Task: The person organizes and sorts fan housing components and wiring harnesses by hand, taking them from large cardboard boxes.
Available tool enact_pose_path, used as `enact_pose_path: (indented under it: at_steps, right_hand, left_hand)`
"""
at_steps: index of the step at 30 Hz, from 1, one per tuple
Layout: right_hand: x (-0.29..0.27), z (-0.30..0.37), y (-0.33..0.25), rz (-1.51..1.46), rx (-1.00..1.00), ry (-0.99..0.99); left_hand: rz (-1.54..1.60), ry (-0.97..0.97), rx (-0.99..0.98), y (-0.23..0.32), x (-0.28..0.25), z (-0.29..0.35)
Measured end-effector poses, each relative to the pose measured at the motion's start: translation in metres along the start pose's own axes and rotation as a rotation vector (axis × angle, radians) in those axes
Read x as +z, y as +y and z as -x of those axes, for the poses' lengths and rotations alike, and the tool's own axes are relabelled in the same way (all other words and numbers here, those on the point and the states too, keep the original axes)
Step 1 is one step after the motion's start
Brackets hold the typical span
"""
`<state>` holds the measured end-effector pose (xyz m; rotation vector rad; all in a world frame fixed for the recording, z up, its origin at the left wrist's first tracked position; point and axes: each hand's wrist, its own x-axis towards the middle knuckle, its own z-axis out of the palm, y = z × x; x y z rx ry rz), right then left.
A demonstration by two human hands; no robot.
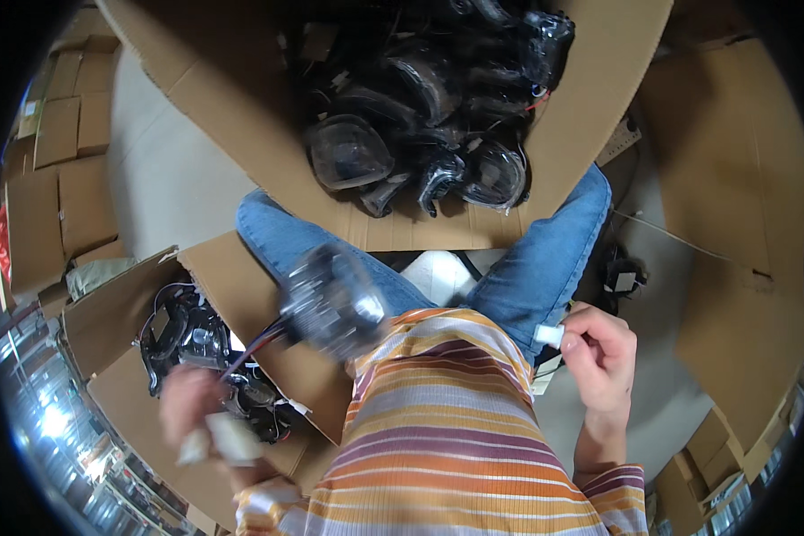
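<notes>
My left hand [192, 402], smeared by motion, is closed round the dark wires [263, 338] of a rounded black part in clear plastic [330, 299]. That part hangs in the air over my left thigh, blurred, and looks like a lamp unit. Blurred white pieces [232, 438] show beside the same hand; I cannot tell what they are. At the right, my right hand [603, 353] pinches a small white piece [549, 336] between thumb and fingers, close to my right thigh.
A large open carton [411, 234] between my knees holds many plastic-wrapped black parts [420, 85]. Another open carton [268, 335] at my left contains more wired black parts [196, 330]. Stacked boxes [58, 205] stand far left; a big cardboard panel [732, 179] rises at right.
</notes>
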<state>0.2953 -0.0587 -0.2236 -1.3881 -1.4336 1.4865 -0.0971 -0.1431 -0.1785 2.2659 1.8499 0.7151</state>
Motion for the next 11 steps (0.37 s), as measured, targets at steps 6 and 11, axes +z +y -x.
enact_pose_path:
  at_steps: [6,11]
  right_hand:
    - [0.007,-0.016,0.021,0.037,0.044,-0.118]
    - [0.025,-0.026,0.01,0.05,-0.053,-0.252]
  left_hand:
    - [-0.486,-0.009,-0.821,0.04,-0.139,0.03]
    - [-0.925,-0.585,-0.783,0.025,-0.105,0.03]
